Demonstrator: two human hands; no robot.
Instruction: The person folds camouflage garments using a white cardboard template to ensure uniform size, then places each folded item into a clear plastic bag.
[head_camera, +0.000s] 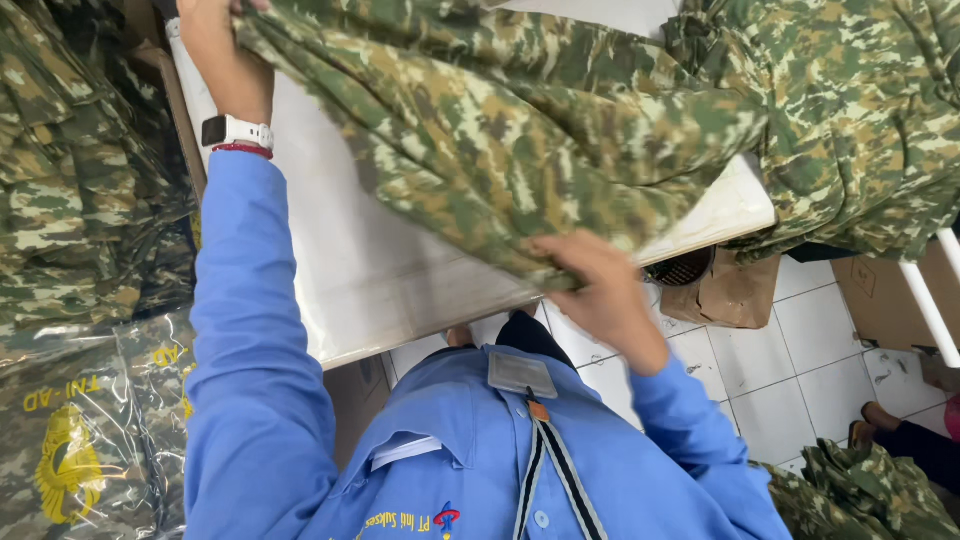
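Far left of the counter (380, 270): stack of camo garments (60, 170), w/ bagged camo pieces in clear plastic (90, 430) below them.

Left hand (205, 25), up at the counter's far left corner, is clamped on one end of the camo garment (520, 130); fingertips partly cut off by the frame edge. White smartwatch (237, 132) on that wrist, blue sleeve (250, 330) running down from it.

The garment stretches across & above the white counter, from that corner to the near edge.

Right hand (600, 285), at the counter's near edge, is closed on the garment's lower hem, fingers curled under the fabric.

Below the counter's near edge: ID badge (520, 375) on a striped lanyard, against the blue shirt.

Right of the counter: more camo cloth (860, 120) heaped over its right end; brown paper bag (725, 295) on the white tile floor (800, 370) beneath.
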